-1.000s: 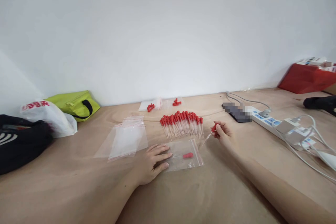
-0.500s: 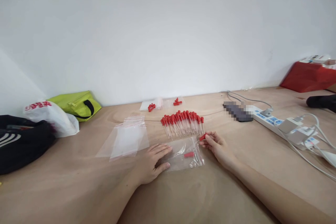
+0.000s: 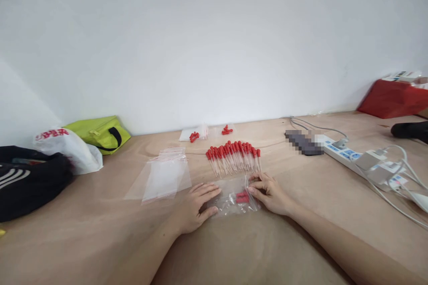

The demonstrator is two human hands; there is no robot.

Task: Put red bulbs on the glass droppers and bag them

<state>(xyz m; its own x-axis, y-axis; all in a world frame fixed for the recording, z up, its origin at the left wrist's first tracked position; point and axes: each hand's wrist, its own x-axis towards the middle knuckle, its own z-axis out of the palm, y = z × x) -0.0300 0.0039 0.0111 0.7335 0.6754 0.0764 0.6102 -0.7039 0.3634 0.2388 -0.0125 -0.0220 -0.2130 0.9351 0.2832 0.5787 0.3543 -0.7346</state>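
A clear zip-lock bag (image 3: 227,207) lies flat in front of me, with red-bulbed droppers (image 3: 242,197) inside, their bulbs near its right-hand mouth. My left hand (image 3: 200,207) rests on the bag's left end, fingers stretched out and thumb apart. At the mouth, my right hand (image 3: 269,193) has thumb and fingers closed at the bag's edge, close beside the red bulbs. Just beyond the bag, several droppers (image 3: 234,153) with red bulbs and clear tubes lie fanned out in a row, bulbs pointing away from me.
Flat zip-lock bags (image 3: 163,178) lie on the left of the table (image 3: 267,249). Two filled bags with red bulbs (image 3: 194,136) sit by the wall. On the right are a phone (image 3: 302,142) and a power strip (image 3: 347,153) with cables. Green (image 3: 100,131), white (image 3: 80,151) and black (image 3: 36,182) bags stand left.
My right hand has moved slightly left to the bag's mouth. The dropper it held is now inside, beside the other red bulb. My left hand has stayed on the bag.
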